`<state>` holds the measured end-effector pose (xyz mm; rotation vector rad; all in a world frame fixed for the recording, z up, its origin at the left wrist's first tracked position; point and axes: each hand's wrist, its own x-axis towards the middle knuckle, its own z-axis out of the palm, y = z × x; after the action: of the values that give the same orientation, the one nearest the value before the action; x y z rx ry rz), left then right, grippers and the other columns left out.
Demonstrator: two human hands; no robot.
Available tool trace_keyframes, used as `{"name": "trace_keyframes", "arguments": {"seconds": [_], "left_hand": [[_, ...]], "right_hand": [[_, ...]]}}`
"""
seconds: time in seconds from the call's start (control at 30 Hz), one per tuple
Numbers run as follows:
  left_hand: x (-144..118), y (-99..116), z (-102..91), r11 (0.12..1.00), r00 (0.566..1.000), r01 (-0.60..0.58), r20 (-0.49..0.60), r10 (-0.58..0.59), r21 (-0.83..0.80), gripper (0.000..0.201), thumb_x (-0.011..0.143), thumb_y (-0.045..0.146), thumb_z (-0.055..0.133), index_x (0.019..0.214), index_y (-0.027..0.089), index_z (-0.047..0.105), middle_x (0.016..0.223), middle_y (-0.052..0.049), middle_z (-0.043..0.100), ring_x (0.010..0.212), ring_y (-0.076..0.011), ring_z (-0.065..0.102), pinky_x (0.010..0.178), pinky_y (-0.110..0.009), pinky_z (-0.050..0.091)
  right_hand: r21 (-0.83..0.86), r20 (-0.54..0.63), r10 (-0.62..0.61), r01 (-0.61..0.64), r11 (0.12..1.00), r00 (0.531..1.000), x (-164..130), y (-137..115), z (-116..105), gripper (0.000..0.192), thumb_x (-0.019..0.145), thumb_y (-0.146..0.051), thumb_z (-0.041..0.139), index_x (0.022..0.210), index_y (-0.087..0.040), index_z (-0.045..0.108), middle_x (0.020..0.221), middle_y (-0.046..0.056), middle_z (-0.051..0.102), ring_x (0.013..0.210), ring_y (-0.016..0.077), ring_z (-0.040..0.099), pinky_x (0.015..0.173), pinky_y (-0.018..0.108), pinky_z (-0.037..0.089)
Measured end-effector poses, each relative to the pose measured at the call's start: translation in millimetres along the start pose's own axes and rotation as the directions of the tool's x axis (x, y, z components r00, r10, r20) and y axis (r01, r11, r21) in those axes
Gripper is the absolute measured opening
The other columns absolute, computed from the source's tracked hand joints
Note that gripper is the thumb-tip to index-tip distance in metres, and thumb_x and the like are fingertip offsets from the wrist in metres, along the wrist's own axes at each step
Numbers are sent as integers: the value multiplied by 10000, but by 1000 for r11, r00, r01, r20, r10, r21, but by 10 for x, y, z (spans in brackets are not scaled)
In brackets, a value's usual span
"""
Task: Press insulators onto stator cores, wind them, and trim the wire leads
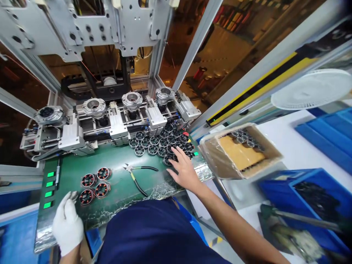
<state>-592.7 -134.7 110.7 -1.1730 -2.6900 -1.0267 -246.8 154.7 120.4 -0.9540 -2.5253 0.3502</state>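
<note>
The green work mat (121, 183) carries a cluster of black stator cores (162, 141), where the bare right hand (183, 169) lies open, fingers spread on them, gripping nothing. The gloved left hand (67, 222), loosely open and empty, rests beside four copper-wound stators (95, 185). Pliers (137, 174) lie between.

The left hand (67, 223) wears a white cloth glove; the right hand (184, 170) is bare. The mat (121, 183) is matt green, edged in crinkled shiny foil. The fixtures (132, 101) are brushed, bright metal. The box (242, 154) is brown cardboard, the crate (299, 205) glossy blue plastic.
</note>
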Motion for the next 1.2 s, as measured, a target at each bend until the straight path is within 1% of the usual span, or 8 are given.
{"name": "trace_keyframes", "arguments": {"seconds": [0.17,0.27,0.33,0.4,0.63,0.77,0.93,1.2], "left_hand": [[231,800,-205,978,979,166,-100,-180,-130,531,947,494,451,1399,222,510,1368,-139,594,1282,-354,549,1133,-603,390],[358,1309,-255,959,959,124,279,-50,-254,586,874,572,553,1353,235,556,1273,-126,661,1166,-349,628,1030,-577,496],[436,1579,-255,885,813,159,567,134,-437,723,812,661,585,1362,193,554,1257,-145,673,1139,-346,646,954,-511,557],[487,1740,-258,797,725,246,651,226,-551,789,772,727,590,1339,179,575,1244,-146,685,1102,-333,670,901,-457,586],[371,1623,-274,952,968,-164,147,206,-257,476,789,442,740,1192,206,649,1174,-93,726,1075,-265,697,977,-425,561],[366,1601,-270,943,963,-251,44,266,-219,338,874,300,634,1200,209,640,1203,-87,713,1109,-233,684,980,-402,561],[420,1668,-355,955,954,4,289,86,-297,616,735,394,793,1289,226,582,1165,-55,728,997,-237,719,858,-353,606],[382,1542,-249,894,904,-426,-24,427,-140,508,854,53,526,1340,202,517,1263,-98,671,1184,-188,632,1024,-326,524]], "right_hand": [[131,-36,-38,42,990,999,136,-366,-90,155,870,-136,573,944,-210,688,1519,113,397,1472,344,275,1070,649,408],[373,-124,-144,181,910,982,304,-794,-242,171,852,-179,641,983,-280,684,1534,55,376,1460,305,313,1116,622,401],[523,-165,-214,269,809,963,419,-1091,-323,222,845,-182,663,1012,-326,682,1546,12,351,1440,292,351,1134,605,402],[656,-161,-262,302,692,951,527,-1320,-367,276,848,-180,664,1058,-357,680,1549,-4,345,1422,284,383,1135,584,411],[980,180,-251,-151,130,951,843,-1575,-240,186,891,-404,651,1045,-327,720,1427,66,508,1287,268,537,1107,507,441],[962,271,-248,-267,50,930,905,-1659,-132,147,886,-395,663,981,-316,744,1376,61,553,1271,258,551,1118,486,433],[963,258,-282,-223,151,924,961,-1662,-119,142,882,-406,673,956,-315,753,1406,57,526,1279,260,537,1114,458,438],[924,369,-320,-380,31,872,964,-1693,-54,198,913,-393,651,998,-232,731,1403,92,524,1303,246,513,1136,427,386]]}}
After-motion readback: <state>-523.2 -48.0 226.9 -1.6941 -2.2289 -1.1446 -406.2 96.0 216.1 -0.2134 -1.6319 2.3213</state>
